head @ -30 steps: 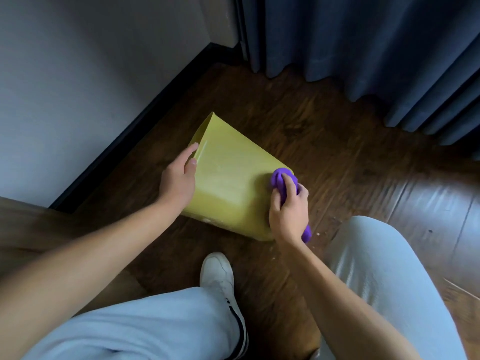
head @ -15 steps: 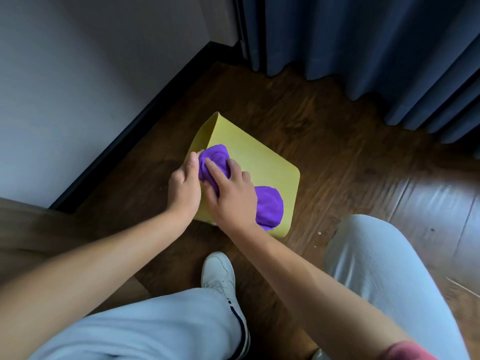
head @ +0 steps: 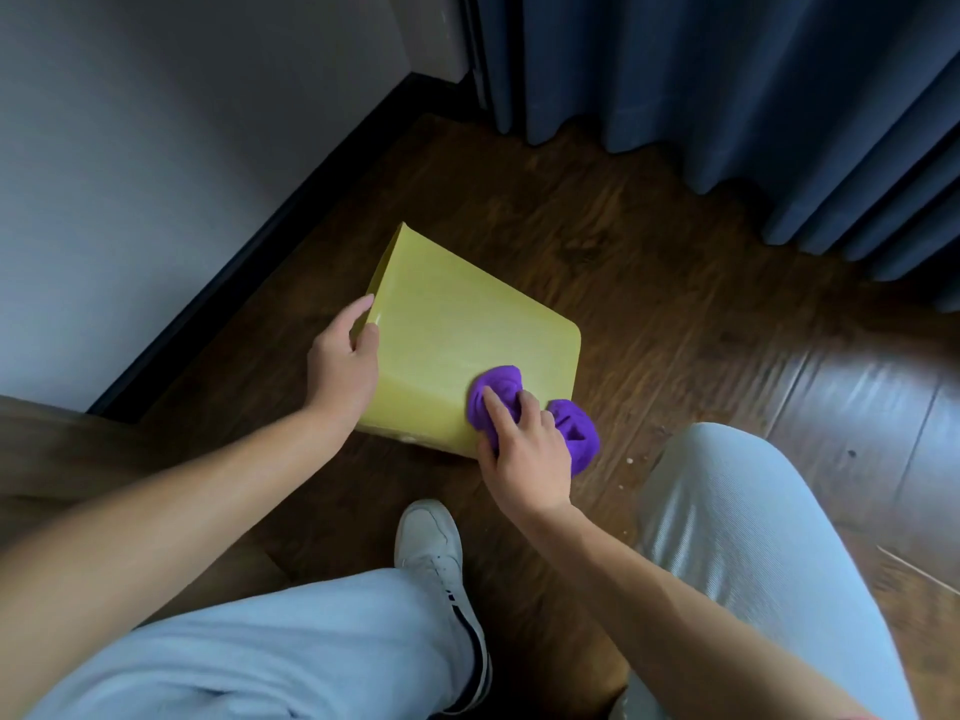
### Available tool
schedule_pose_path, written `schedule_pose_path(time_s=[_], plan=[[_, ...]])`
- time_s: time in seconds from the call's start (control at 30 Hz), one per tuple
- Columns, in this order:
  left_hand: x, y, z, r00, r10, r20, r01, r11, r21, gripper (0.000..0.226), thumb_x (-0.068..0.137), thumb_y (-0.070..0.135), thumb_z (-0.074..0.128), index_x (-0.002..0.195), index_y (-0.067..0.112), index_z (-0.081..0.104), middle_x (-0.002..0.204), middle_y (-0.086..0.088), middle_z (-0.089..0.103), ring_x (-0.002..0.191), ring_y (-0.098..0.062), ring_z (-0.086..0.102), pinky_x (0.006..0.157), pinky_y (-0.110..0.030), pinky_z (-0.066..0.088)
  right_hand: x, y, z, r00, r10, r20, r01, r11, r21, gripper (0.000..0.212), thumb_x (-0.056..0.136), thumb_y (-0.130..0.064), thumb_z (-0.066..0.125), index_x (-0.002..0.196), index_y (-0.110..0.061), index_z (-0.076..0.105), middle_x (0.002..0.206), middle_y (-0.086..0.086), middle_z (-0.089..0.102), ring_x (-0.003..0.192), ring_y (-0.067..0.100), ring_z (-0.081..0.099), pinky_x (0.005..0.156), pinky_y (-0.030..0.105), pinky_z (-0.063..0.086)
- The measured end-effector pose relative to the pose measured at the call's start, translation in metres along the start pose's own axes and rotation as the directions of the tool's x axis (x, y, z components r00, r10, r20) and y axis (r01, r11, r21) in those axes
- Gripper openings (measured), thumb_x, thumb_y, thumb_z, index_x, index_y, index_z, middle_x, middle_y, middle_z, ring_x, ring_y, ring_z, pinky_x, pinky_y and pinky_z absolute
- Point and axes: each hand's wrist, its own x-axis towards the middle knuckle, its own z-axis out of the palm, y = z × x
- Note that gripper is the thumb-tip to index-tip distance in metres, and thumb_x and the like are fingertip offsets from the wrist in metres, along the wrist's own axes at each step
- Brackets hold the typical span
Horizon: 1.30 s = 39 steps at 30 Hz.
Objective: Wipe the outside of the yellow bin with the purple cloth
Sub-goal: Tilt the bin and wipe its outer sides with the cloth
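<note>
Yellow bin (head: 457, 345) is tipped on the wooden floor (head: 649, 241), 1 side exposed for wiping. It is steadied by left hand (head: 344, 363), fingers curled round its edge. Purple cloth (head: 524, 410) is bunched and pressed near the lower corner by right hand (head: 524, 454).

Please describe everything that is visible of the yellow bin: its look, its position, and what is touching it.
The yellow, smooth, plastic-looking bin with rounded corners lies tipped on the dark wooden floor, one broad flat side facing up. Its opening cannot be seen from here. The left hand holds its left edge, fingers curled round it. The right hand presses the bunched purple cloth on the upper face near the near right corner; part of the cloth hangs past the edge. The bin lies near the dark skirting of the grey wall.
</note>
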Motion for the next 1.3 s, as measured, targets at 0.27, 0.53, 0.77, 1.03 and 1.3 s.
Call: schedule_pose_path(time_s=[0.27, 0.53, 0.77, 1.03, 1.3], plan=[[0.002, 0.001, 0.001, 1.0, 0.014, 0.004, -0.014, 0.998, 0.065, 0.041, 0.111, 0.025, 0.046, 0.151, 0.034, 0.05, 0.154, -0.001, 0.052, 0.14, -0.021, 0.049, 0.102, -0.031, 0.041, -0.014, 0.028, 0.009, 0.971, 0.227, 0.078, -0.227, 0.974, -0.009, 0.064, 0.1, -0.035, 0.052, 0.159, -0.016, 0.033, 0.149, 0.024, 0.043, 0.111, 0.042, 0.056, 0.083, 0.048, 0.055], [0.005, 0.011, 0.001, 0.999, 0.017, 0.03, -0.02, 0.993, 0.113, 0.04, 0.111, 0.028, 0.046, 0.151, 0.029, 0.05, 0.151, -0.005, 0.054, 0.138, -0.026, 0.052, 0.103, -0.038, 0.046, -0.017, 0.047, 0.013, 0.84, 0.513, 0.178, -0.526, 0.85, 0.031, 0.055, 0.098, -0.034, 0.051, 0.148, -0.015, 0.041, 0.142, 0.017, 0.049, 0.117, 0.037, 0.053, 0.089, 0.045, 0.051], [0.014, 0.016, -0.01, 0.96, -0.028, 0.279, -0.055, 0.957, 0.285, 0.063, 0.105, 0.025, 0.055, 0.161, 0.031, 0.027, 0.155, -0.008, 0.05, 0.132, -0.03, 0.055, 0.101, -0.045, 0.049, 0.015, 0.061, -0.016, 0.691, 0.702, 0.174, -0.721, 0.652, 0.234, 0.047, 0.097, -0.04, 0.048, 0.142, -0.025, 0.052, 0.138, 0.012, 0.048, 0.117, 0.037, 0.058, 0.101, 0.056, 0.051], [0.011, 0.017, -0.037, 0.863, -0.06, 0.501, -0.228, 0.84, 0.492, 0.089, 0.103, 0.037, 0.06, 0.164, 0.04, -0.005, 0.162, -0.003, 0.042, 0.139, -0.028, 0.05, 0.112, -0.05, 0.044, 0.061, 0.054, -0.064, 0.872, 0.489, 0.019, -0.44, 0.769, 0.464, 0.052, 0.097, -0.04, 0.05, 0.148, -0.033, 0.049, 0.137, 0.002, 0.053, 0.1, 0.017, 0.055, 0.086, 0.037, 0.049], [-0.023, 0.017, -0.033, 0.679, 0.077, 0.73, -0.43, 0.847, 0.311, 0.102, 0.094, 0.039, 0.073, 0.157, 0.061, -0.005, 0.148, 0.022, 0.037, 0.139, 0.003, 0.032, 0.113, -0.023, 0.027, 0.079, 0.064, -0.076, 0.868, 0.437, 0.235, -0.496, 0.757, 0.425, 0.051, 0.098, -0.037, 0.054, 0.148, -0.027, 0.051, 0.134, 0.007, 0.061, 0.114, 0.027, 0.06, 0.098, 0.045, 0.053]])
